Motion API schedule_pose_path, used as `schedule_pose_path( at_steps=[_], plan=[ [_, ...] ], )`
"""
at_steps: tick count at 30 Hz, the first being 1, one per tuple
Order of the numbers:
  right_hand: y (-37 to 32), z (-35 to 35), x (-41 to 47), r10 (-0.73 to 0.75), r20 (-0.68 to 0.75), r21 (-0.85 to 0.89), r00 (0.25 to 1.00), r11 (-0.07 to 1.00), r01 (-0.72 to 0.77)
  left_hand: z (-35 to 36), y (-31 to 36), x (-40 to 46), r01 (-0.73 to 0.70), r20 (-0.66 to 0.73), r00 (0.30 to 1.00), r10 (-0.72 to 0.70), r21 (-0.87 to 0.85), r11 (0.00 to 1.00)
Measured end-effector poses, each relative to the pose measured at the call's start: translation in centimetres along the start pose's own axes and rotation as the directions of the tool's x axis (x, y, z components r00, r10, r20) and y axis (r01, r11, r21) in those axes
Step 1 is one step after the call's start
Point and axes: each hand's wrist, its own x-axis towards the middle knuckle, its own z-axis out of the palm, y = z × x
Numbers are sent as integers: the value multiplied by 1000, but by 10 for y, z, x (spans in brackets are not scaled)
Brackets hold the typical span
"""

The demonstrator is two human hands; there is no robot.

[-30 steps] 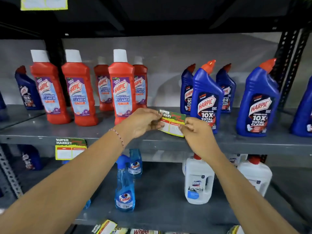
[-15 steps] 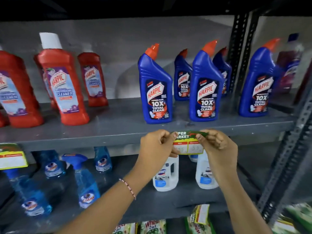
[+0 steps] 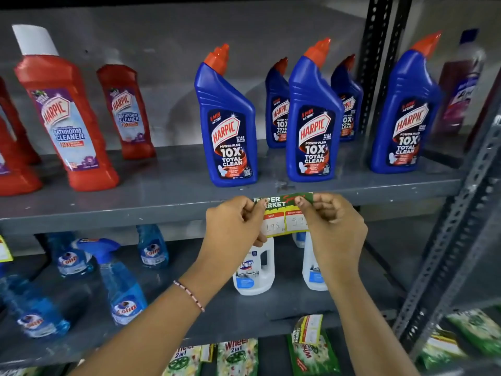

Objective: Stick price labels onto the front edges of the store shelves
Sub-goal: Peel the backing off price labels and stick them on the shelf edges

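Half a second ago the label sat a bit lower and farther left in your view; now the view is closer and you hold it flat on the front edge of the shelf (image 3: 135, 213). Your two thumbs have moved up onto its green top strip.

Your left hand (image 3: 234, 226) pinches the left end of the label (image 3: 284, 215), thumb on the front. Your right hand (image 3: 336, 226) pinches the right end the same way. Both grips are closed on the label. The label sits just below the gap between two blue bottles (image 3: 227, 123), and its lower part hangs under the shelf edge.

The top shelf holds red bottles (image 3: 65, 118) on the left and blue bottles on the right, all standing up. A dark bottle (image 3: 461, 85) stands at the far right past the post (image 3: 371, 63).

The shelf below holds blue spray bottles (image 3: 119, 283) on the left and white jugs (image 3: 254, 267) behind your hands. Another label (image 3: 4, 249) shows at the far left edge. Down low, green packs (image 3: 238, 356) lie in a row, with a small label (image 3: 309, 329) sticking up among them.
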Motion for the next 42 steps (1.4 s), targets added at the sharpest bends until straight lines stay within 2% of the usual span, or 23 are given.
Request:
schedule_pose_path(
  at_steps=[4, 7, 9, 11, 13, 14, 17, 18, 19, 20, 22, 26, 28, 32, 35, 39, 42],
  plan=[
    [6, -3, 7, -60, -54, -49, 997, 997, 57, -8, 3, 2, -22, -13, 1000, 24, 148, 989],
    [19, -14, 3, -51, -5, -18, 999, 999, 51, -6, -14, -6, 0, -12, 1000, 1, 114, 994],
    [40, -24, -6, -31, 63, -28, 998, 999, 33, 6, -43, -17, 107, 57, 993, -107, 2, 994],
    [69, -36, -21, 68, 155, -40, 986, 997, -63, 26, -80, -33, 261, 169, 955, -246, -73, 963],
    [102, -49, -35, 177, 254, -98, 951, 983, -156, 52, -116, -53, 446, 306, 862, -404, -78, 892],
    [119, -55, -41, 215, 300, -147, 929, 973, -178, 67, -135, -61, 543, 377, 791, -483, -67, 837],
    [167, -66, -56, 327, 433, -338, 840, 923, -185, 111, -185, -83, 779, 574, 513, -638, 1, 627],
    [181, -67, -62, 365, 472, -391, 803, 902, -181, 124, -198, -91, 825, 599, 441, -668, 23, 565],
    [195, -67, -68, 395, 504, -444, 768, 881, -161, 136, -210, -99, 853, 591, 401, -700, 39, 521],
    [206, -67, -74, 414, 535, -488, 737, 863, -131, 147, -220, -107, 863, 569, 395, -721, 40, 504],
    [224, -63, -84, 427, 578, -550, 695, 833, -55, 167, -229, -119, 876, 547, 415, -727, -25, 482],
    [242, -53, -95, 330, 610, -595, 720, 791, 142, 194, -225, -123, 887, 524, 456, -719, -207, 412],
    [247, -53, -101, 315, 613, -611, 725, 770, 182, 202, -233, -125, 855, 432, 518, -739, -229, 465],
    [260, -72, -120, 328, 556, -583, 764, 809, 78, 194, -243, -135, 752, 315, 646, -695, -106, 651],
    [267, -85, -129, 411, 514, -572, 753, 818, -56, 183, -249, -138, 643, 295, 743, -600, -67, 763],
    [270, -83, -133, 429, 476, -566, 768, 818, -106, 174, -244, -133, 548, 222, 821, -526, -49, 835],
    [271, -79, -134, 447, 437, -561, 780, 813, -152, 175, -243, -128, 521, 198, 841, -503, -47, 853]
  ],
)
